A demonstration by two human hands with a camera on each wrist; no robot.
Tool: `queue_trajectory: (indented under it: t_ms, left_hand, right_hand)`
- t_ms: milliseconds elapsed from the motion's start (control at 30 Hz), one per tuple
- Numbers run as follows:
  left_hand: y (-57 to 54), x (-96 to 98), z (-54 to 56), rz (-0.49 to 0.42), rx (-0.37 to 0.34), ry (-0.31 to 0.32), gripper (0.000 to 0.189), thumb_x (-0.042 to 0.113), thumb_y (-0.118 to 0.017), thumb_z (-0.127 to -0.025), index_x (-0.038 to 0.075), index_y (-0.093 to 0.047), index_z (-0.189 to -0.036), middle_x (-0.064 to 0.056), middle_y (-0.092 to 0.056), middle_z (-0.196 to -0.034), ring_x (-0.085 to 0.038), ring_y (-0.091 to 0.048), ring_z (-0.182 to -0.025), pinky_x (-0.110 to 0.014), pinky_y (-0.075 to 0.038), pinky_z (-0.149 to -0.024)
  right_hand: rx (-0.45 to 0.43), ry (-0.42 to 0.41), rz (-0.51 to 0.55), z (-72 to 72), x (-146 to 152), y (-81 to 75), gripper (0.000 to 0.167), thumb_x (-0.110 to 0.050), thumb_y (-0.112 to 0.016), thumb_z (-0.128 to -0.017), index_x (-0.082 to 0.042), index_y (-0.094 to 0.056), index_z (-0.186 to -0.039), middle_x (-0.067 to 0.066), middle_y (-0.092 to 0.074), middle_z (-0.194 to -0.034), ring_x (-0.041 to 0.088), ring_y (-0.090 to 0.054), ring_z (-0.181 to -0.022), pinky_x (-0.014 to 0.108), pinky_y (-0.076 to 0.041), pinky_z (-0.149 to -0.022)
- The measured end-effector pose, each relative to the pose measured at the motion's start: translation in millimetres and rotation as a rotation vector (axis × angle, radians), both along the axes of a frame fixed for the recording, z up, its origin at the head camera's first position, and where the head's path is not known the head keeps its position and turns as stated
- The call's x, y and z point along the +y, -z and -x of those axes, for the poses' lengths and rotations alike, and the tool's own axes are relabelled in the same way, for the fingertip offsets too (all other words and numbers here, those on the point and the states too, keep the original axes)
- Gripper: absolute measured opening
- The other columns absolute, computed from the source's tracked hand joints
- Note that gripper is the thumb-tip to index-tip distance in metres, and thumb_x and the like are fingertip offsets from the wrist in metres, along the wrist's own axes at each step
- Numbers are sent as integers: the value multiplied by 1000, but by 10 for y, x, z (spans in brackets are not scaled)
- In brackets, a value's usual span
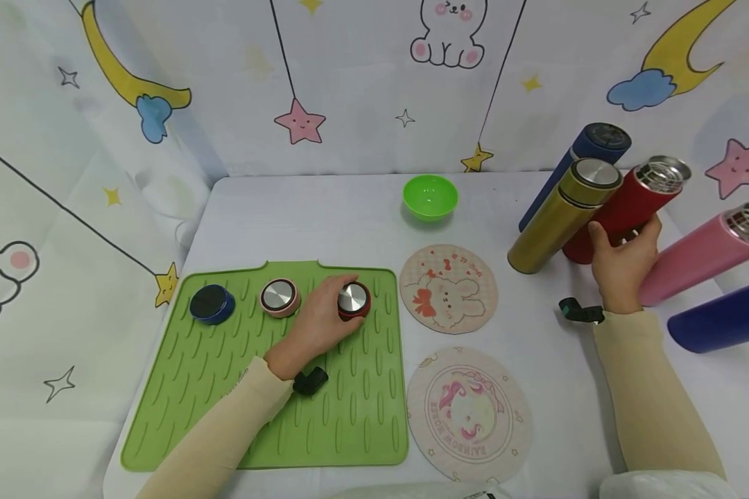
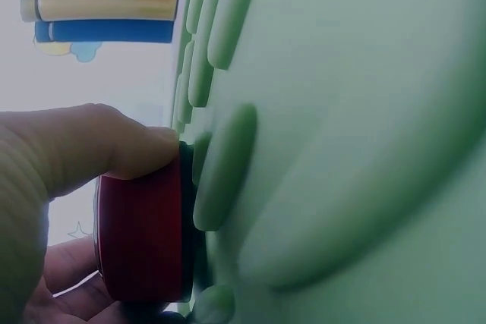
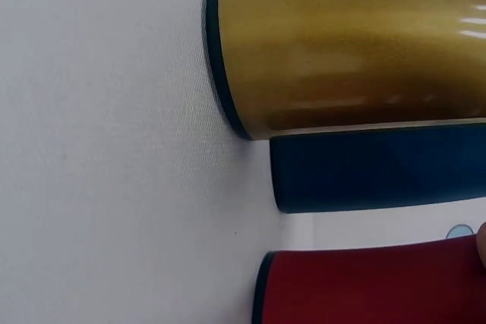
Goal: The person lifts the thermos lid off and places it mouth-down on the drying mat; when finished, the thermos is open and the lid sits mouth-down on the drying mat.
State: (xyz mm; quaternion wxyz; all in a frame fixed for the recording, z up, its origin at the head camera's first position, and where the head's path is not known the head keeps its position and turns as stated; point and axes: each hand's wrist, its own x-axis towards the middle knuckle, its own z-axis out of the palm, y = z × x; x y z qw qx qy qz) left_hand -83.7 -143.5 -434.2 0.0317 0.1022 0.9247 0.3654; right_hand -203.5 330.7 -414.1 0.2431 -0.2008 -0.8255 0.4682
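My left hand (image 1: 318,313) grips a red bottle lid (image 1: 354,298) with a silver top, at the right side of the green ridged mat (image 1: 349,433). In the left wrist view the lid (image 2: 144,240) sits against the mat's ridges, thumb on its side. A pink lid (image 1: 279,296) and a dark blue lid (image 1: 212,303) lie further left on the mat. My right hand (image 1: 624,270) holds a red thermos bottle (image 1: 627,204) around its body; its steel mouth is uncovered. In the right wrist view, the red bottle's base (image 3: 342,286) appears at the bottom.
Left of the red bottle stand a lidded gold bottle (image 1: 549,222) and a lidded blue bottle (image 1: 552,177). To the right are an uncapped pink bottle (image 1: 693,256) and a dark blue bottle (image 1: 724,315). A green bowl (image 1: 431,199) stands behind two round printed mats, one nearer (image 1: 431,450), one farther (image 1: 474,312).
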Motion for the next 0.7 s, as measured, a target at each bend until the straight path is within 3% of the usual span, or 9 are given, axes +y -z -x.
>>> queue_trajectory:
  t_ms: [200, 333, 433, 600, 700]
  left_hand:
    - [6, -2, 10, -1, 3, 4, 75, 15, -84, -86, 5, -49, -152, -18, -59, -146, -36, -60, -131, -51, -55, -105]
    - [-1, -4, 3, -15, 7, 3, 79, 17, -85, -86, 3, -46, -153, -19, -55, -150, -36, -59, -134, -52, -54, -107]
    - [-23, -13, -14, -45, 15, -3, 84, 19, -86, -85, 5, -42, -156, -18, -51, -155, -37, -58, -135, -53, -53, -108]
    - [-79, -42, -60, -74, 71, -4, 89, 25, -88, -83, 12, -41, -158, -11, -48, -160, -34, -53, -143, -54, -50, -113]
    - [-125, -52, -95, -86, 89, 13, 91, 28, -89, -83, 14, -41, -159, -9, -46, -162, -32, -49, -147, -54, -47, -116]
  right_hand:
    - [5, -33, -6, -97, -20, 1, 70, -30, -67, -100, -32, -30, -160, -5, -46, -162, 10, -48, -144, 27, -39, -124]
    - [0, -69, 62, -261, -53, -40, 74, -24, -67, -100, -28, -27, -163, -3, -38, -168, 10, -39, -154, 28, -28, -130]
    - [-65, -86, 110, -428, -77, -72, 79, -23, -65, -101, -26, -20, -166, -4, -27, -173, 12, -28, -160, 29, -22, -131]
    - [-119, -111, 89, -707, -136, -66, 77, -22, -65, -102, -25, -22, -166, -3, -29, -172, 14, -31, -159, 31, -26, -130]
    - [-126, -142, 41, -803, -187, -52, 73, -22, -67, -101, -26, -29, -164, -1, -38, -169, 16, -39, -156, 34, -32, -128]
